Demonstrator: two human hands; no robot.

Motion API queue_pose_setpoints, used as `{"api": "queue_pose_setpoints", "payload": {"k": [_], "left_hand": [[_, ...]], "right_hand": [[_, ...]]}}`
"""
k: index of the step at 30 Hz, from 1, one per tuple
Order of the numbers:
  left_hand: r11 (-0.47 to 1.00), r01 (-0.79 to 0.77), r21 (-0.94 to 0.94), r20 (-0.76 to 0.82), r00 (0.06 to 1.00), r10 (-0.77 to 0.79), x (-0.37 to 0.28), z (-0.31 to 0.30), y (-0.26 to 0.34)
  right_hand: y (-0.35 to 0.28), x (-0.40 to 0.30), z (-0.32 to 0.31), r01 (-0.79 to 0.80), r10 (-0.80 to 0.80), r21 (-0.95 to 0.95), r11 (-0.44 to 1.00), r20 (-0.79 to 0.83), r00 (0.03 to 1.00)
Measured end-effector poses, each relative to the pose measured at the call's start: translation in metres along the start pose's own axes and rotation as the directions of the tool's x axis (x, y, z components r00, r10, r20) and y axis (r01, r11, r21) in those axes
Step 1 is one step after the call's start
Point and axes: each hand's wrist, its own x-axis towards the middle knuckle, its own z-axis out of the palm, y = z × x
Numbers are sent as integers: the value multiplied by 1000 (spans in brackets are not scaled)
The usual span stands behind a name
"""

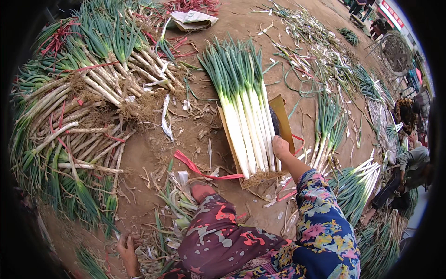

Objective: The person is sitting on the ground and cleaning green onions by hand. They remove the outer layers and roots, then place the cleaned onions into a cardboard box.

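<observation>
Cleaned long green onions (244,115), with white stalks and green tops, lie side by side in a shallow open-ended trough (284,118) in front of me. Their roots (263,177) point towards me. My right hand (281,148) is closed at the right edge of the row, around the outermost stalk; its fingertips are partly hidden. A red plastic strip (205,172) runs from the ground to the near end of the trough. Down at the lower left, my left hand (129,247) is apart from the trough, fingers spread and seemingly holding nothing, above leaf scraps.
A large heap of untrimmed green onions (101,83) fills the left. Red ties (191,5) and a folded sack (193,20) lie beyond it. More green onions (359,185) lie at the right, near a crouching person (411,164). Peeled scraps (313,38) litter the dirt ground.
</observation>
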Motion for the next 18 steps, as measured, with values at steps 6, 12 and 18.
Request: {"api": "queue_pose_setpoints", "payload": {"k": [6, 12, 18], "left_hand": [[994, -100, -33, 71, 992, 102, -29, -33, 17], [989, -143, -33, 122, 982, 146, -42, -40, 16], [897, -247, 366, 232, 958, 169, -48, -46, 34]], "right_hand": [[-57, -20, -77, 212, -231, -165, 963, -110, 967], [-266, -54, -116, 855, -808, 49, 516, -306, 504], [-438, -48, -7, 933, -940, 125, 338, 2, 341]]}}
